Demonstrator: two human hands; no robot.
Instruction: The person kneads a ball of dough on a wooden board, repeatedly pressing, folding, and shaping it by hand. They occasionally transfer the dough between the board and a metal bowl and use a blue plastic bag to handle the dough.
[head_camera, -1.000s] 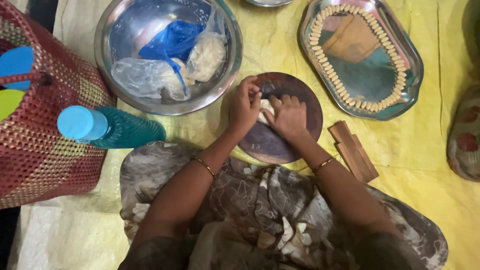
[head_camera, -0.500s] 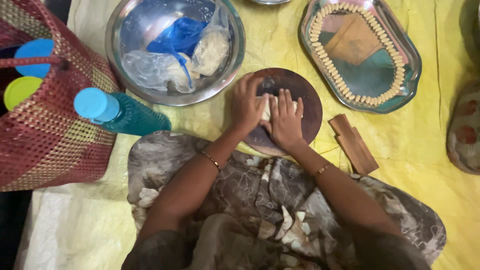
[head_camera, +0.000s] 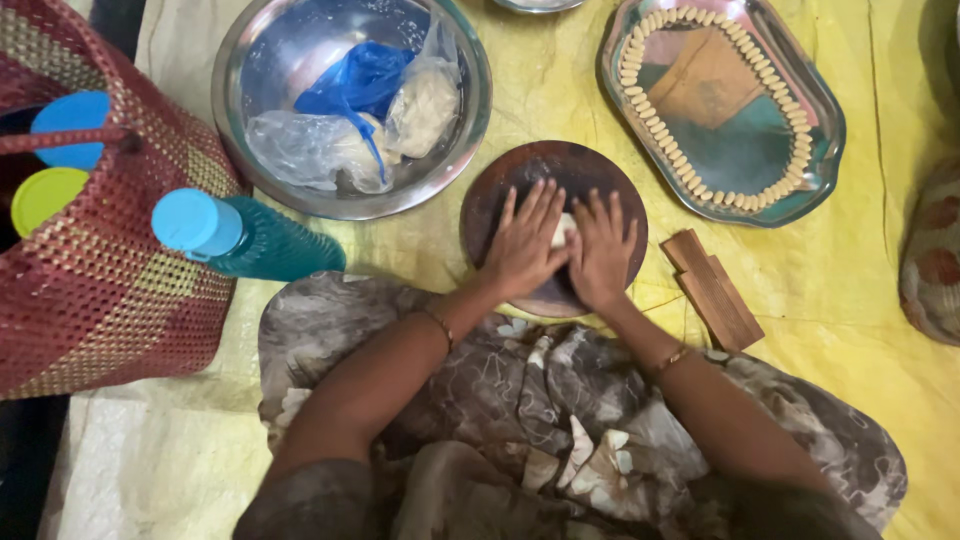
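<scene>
Both my hands lie flat on a round dark wooden board (head_camera: 520, 170) on the yellow sheet. My left hand (head_camera: 523, 243) and my right hand (head_camera: 602, 250) sit side by side, fingers stretched and pointing away from me. Between and under them shows a small piece of pale dough (head_camera: 562, 231), pressed against the board. Most of the dough is hidden beneath the palms. A thin bangle circles each wrist.
A steel bowl (head_camera: 462, 110) behind the board holds plastic bags with dough. A steel tray (head_camera: 815, 95) at the right is rimmed with small dough pieces. A wooden block (head_camera: 712, 290) lies right of the board. A teal bottle (head_camera: 245, 240) leans against a red woven basket (head_camera: 95, 290).
My hands went from curled over the dough to flat with fingers stretched forward on the board. The view has shifted slightly.
</scene>
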